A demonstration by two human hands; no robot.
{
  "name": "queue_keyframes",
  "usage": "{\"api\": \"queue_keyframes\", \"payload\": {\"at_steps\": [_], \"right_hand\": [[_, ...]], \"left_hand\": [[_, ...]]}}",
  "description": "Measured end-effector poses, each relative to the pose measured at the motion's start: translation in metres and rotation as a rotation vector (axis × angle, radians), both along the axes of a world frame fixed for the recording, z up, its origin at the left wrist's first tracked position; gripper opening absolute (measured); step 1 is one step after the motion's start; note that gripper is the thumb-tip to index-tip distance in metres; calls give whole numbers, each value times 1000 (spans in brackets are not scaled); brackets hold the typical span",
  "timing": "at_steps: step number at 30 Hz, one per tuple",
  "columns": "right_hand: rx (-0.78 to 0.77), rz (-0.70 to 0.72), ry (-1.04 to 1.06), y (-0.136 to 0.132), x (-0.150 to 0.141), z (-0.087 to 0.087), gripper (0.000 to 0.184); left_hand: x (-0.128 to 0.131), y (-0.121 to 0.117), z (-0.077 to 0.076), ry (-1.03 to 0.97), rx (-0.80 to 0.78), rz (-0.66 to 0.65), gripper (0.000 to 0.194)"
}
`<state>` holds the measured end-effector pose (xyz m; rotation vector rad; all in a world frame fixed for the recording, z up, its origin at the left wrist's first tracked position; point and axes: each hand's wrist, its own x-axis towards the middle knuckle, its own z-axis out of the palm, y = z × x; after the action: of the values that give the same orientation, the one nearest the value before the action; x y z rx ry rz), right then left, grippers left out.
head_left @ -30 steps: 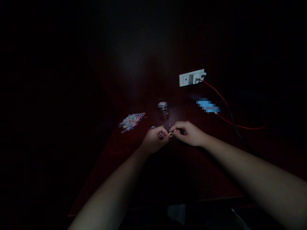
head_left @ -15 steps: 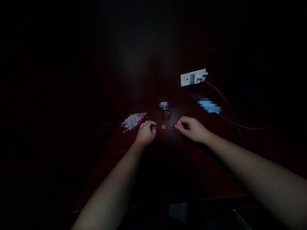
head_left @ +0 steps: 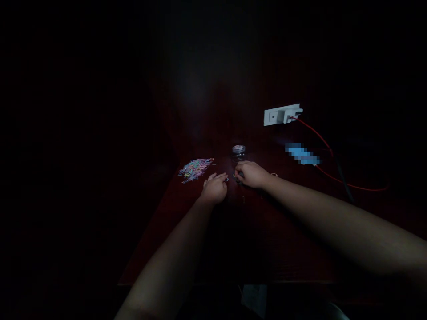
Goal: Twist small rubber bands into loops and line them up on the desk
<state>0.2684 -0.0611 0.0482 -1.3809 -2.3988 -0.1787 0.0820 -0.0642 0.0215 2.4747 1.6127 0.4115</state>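
Observation:
On the dark red table, my left hand [head_left: 215,189] rests with its fingers stretched out. A small blue elastic hair tie [head_left: 226,179] lies at its fingertips. Close by on the right, my right hand [head_left: 252,174] pinches at a yellow hair tie [head_left: 234,175]; the hand partly covers it. A dark ring shows faintly under those fingers. Another yellowish hair tie [head_left: 274,175] lies beyond the right wrist. To the left is a heap of many-coloured hair ties [head_left: 196,170]. A clear lidded jar [head_left: 238,152] stands behind my hands.
A white wall socket [head_left: 276,116] holds a plugged-in charger. Its red cable [head_left: 353,184] runs to a blurred-out blue device [head_left: 302,153] on the right. The table's front edge [head_left: 227,283] crosses below my forearms. The surroundings are very dark.
My right hand has moved left to the middle yellow hair tie, and a yellowish one now lies to its right. My left fingers have straightened. The view has shifted slightly.

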Motion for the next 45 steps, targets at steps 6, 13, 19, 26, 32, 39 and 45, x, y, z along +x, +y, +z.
{"api": "queue_keyframes", "payload": {"at_steps": [6, 13, 19, 26, 32, 39, 45], "right_hand": [[-50, -67, -116, 1, -5, -7, 20], [-3, -100, 120, 7, 22, 19, 29], [73, -376, 617, -4, 100, 25, 33], [-169, -433, 614, -32, 126, -25, 36], [-244, -303, 359, -31, 103, -34, 48], [-274, -305, 300, -29, 97, -41, 52], [-285, -265, 255, -27, 94, -45, 51]], "left_hand": [[2, -5, 3, 22, -28, -10, 51], [3, -7, 5, -8, -38, 3, 50], [7, -11, 5, -66, 23, -122, 47], [15, -12, 4, -44, 25, -205, 45], [22, -11, 0, 36, -28, -168, 48], [25, -15, 3, 65, -38, -190, 51], [26, -15, 3, 63, -70, -192, 51]]}}
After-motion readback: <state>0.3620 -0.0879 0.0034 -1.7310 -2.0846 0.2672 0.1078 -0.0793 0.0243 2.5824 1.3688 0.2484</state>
